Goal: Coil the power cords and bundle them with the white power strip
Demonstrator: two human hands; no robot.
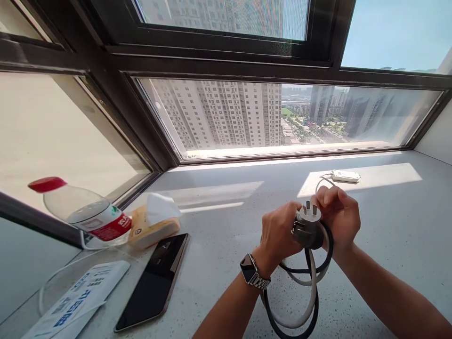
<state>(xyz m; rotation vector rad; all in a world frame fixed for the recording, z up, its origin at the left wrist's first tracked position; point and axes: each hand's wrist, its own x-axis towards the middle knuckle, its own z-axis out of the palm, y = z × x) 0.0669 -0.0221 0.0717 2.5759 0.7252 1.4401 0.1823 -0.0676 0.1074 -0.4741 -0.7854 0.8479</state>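
Observation:
My left hand (278, 233) grips a grey plug (308, 225) with its metal prongs pointing up. A watch (254, 272) sits on that wrist. My right hand (339, 214) is closed around the same bundle just right of the plug. Black and white cables (304, 301) hang in loops below both hands, above the pale speckled window ledge (226, 221).
A white power adapter (345, 176) lies on the far ledge by the window. At left stand a clear bottle with a red cap (83, 209), a tissue pack (153, 226), a dark phone (155, 280) and a white packet with blue print (76, 301).

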